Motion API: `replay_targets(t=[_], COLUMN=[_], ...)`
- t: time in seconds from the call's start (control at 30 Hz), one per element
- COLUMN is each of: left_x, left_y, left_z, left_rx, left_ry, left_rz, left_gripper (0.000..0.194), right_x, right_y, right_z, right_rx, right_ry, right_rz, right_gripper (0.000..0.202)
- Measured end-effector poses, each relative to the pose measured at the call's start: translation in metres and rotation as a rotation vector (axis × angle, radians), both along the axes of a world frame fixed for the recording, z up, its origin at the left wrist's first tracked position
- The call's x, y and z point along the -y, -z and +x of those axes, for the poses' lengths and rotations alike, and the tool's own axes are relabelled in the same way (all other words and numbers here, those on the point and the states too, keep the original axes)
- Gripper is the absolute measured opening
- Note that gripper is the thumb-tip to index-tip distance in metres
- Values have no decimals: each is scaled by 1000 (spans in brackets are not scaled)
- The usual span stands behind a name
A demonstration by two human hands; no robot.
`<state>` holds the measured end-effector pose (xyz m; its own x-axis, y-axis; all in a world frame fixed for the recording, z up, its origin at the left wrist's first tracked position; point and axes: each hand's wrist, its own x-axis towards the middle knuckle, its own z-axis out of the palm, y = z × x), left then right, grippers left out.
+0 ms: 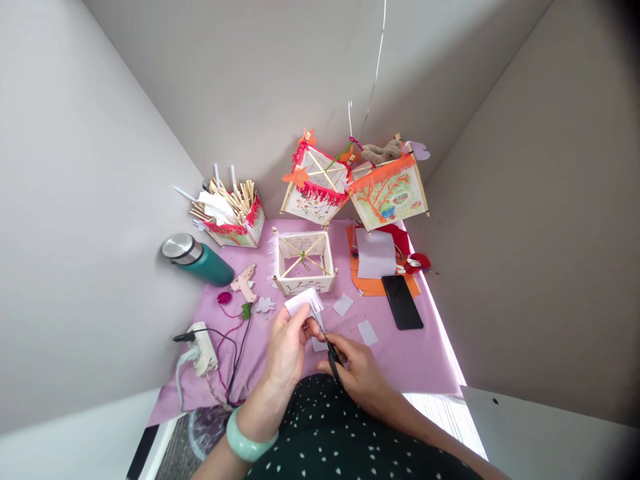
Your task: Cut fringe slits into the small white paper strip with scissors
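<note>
My left hand (287, 347) pinches a small strip of pale lilac paper (303, 301) with a fringed edge, held just above the table. My right hand (356, 372) grips a pair of black-handled scissors (330, 348), their blades pointing up at the strip's lower edge. A pale green bangle (246, 440) sits on my left wrist. Right behind the strip stands an open-topped paper lantern frame (304, 261) made of thin wooden sticks.
A lilac cloth (420, 360) covers the table. On it lie a glue gun (244, 281), a teal flask (199, 259), a black phone (403, 301), paper offcuts (367, 332), orange sheets and a box of sticks (233, 212). Two finished lanterns (387, 190) stand at the back; a power strip (203, 347) sits left.
</note>
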<state>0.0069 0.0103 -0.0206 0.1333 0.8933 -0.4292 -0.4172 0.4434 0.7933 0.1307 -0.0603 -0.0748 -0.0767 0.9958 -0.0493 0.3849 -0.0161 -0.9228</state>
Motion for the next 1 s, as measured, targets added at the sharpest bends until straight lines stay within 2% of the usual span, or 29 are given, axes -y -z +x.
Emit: replay_targets(t=[0.2, 0.73, 1.0], left_x=[1, 3, 3], left_y=[5, 5, 5], left_z=[0, 2, 2], left_rx=[13, -19, -28], left_ry=[11, 10, 11], left_rz=[-10, -35, -29], left_gripper=[25, 25, 25], right_x=[-1, -3, -4], right_y=[0, -6, -3], right_z=[0, 1, 1], right_rx=[-9, 5, 39], right_ry=[16, 21, 22], right_rz=[-16, -14, 29], right_gripper=[29, 28, 29])
